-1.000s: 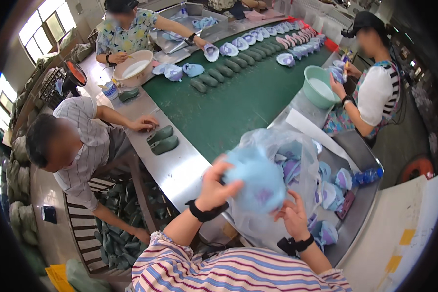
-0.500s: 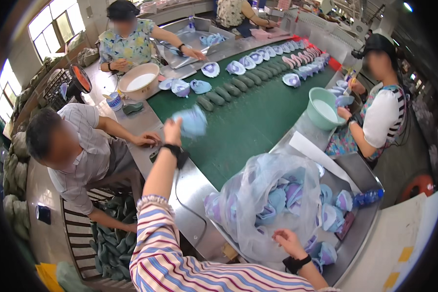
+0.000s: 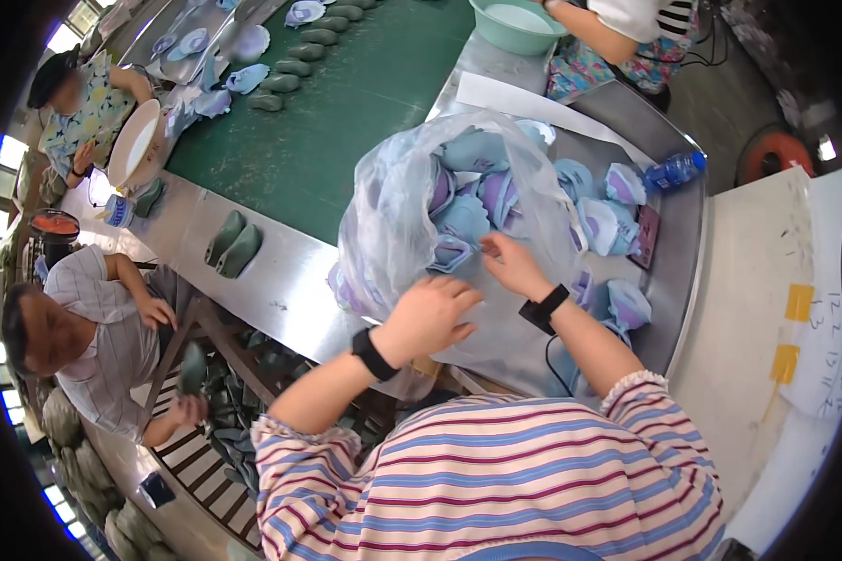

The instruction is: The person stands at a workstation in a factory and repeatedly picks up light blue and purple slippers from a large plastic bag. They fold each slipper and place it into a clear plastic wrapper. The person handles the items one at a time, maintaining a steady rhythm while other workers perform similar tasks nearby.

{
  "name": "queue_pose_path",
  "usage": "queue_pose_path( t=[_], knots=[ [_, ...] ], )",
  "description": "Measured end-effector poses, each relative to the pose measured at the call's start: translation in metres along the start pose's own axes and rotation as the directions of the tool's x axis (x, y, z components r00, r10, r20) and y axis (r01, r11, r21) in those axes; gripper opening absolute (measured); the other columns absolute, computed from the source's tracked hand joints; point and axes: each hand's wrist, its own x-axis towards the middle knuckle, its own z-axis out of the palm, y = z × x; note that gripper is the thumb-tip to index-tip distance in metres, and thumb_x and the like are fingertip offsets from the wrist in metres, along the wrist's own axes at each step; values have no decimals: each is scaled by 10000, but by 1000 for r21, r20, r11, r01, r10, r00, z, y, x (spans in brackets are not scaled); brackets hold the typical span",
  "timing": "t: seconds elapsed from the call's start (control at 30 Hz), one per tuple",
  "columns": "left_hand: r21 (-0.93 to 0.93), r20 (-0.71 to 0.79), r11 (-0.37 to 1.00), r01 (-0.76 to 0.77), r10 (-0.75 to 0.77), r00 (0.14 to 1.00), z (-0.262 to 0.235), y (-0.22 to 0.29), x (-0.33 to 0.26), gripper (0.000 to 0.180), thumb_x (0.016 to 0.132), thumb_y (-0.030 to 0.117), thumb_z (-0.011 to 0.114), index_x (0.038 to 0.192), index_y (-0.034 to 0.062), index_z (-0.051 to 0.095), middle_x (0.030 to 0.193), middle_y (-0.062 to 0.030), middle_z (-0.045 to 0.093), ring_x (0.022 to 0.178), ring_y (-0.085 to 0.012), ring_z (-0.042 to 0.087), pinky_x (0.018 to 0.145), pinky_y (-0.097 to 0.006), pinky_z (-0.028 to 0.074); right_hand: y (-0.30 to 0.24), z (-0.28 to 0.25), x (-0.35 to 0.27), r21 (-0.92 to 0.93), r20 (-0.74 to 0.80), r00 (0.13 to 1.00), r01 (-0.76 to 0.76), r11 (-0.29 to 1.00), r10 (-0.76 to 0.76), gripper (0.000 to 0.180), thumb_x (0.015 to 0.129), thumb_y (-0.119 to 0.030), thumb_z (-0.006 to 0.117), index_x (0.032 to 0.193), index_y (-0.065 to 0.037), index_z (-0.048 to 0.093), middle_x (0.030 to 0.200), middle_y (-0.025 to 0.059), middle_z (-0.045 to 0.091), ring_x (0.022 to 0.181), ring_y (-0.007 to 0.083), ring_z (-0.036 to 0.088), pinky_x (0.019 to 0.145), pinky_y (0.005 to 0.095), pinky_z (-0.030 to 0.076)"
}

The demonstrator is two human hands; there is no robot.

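A clear plastic bag (image 3: pixel 370 220) stands with its mouth open in front of me, full of light-blue and purple shoe uppers (image 3: pixel 463 220). My left hand (image 3: pixel 432 318) hovers at the bag's near left edge, fingers stretched and nothing in them. At the bag's mouth, my right hand (image 3: pixel 515 266) has its fingertips close to the nearest uppers, fingers loosely bent and apart. Whether those fingertips touch an upper I cannot tell. More uppers (image 3: pixel 603 224) lie on the metal tray (image 3: pixel 688 243) to the right of the bag.
Two dark green shoe lasts (image 3: pixel 234 245) rest on the metal ledge left of the green belt (image 3: pixel 299 164). A co-worker (image 3: pixel 103 327) sits at the left, one hand raised near a green last. A blue bottle (image 3: pixel 675 171) lies at the tray's far right; a green basin (image 3: pixel 515 23) stands beyond.
My left hand has come back from over the belt to the bag, without the light-blue upper it held. Two lasts now show on the ledge. My view has tilted down.
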Motion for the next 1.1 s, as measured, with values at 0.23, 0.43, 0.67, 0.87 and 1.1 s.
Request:
queue_pose_path(
  t=[0.23, 0.43, 0.67, 0.87, 1.1],
  knots=[
    [233, 174, 886, 400, -443, 879, 19, 7, -53, 340, 752, 315, 609, 969, 57, 566, 748, -130, 607, 670, -295, 599, 577, -393, 468, -29, 2, -4, -362, -96, 971, 169, 917, -217, 782, 638, -402, 714, 1256, -65, 373, 1314, 303, 231, 1196, 452, 299, 977, 452, 301],
    [260, 11, 815, 517, -538, 843, -3, 18, -46, 380, 813, 322, 553, 1026, 7, 552, 753, -165, 611, 641, -335, 588, 567, -411, 464, -9, 15, 30, -355, 89, 996, 31, 934, 0, 719, 510, -427, 777, 1117, -117, 549, 1342, 343, 146, 1214, 479, 260, 984, 456, 295],
    [115, 151, 865, 488, -501, 852, 9, 25, -43, 473, 817, 344, 554, 1132, -2, 484, 900, -193, 596, 774, -335, 588, 649, -391, 472, -22, -23, -61, 926, -25, 985, -41, 375, 168, 389, 708, -234, 696, 1045, -111, 547, 947, 3, 583, 742, 107, 555, 590, 224, 412],
    [-779, -17, 567, 266, -443, 896, 24, 32, -8, 690, 809, 456, 563, 1275, -4, 345, 1180, -169, 499, 1069, -276, 507, 854, -371, 436, -41, -54, -109, 984, 49, 994, -66, 164, 102, 374, 731, -222, 679, 1053, -87, 547, 929, 6, 590, 765, 103, 539, 568, 239, 386],
    [-926, 369, -246, 285, -435, 822, 21, 16, 7, 653, 835, 548, 447, 1265, 61, 386, 1178, -68, 514, 1031, -195, 525, 861, -386, 451, -18, -57, -122, 844, 105, 992, -49, 535, -74, 651, 650, -110, 749, 1225, -26, 456, 1097, 56, 558, 1015, 171, 516, 888, 303, 388]
  ],
)
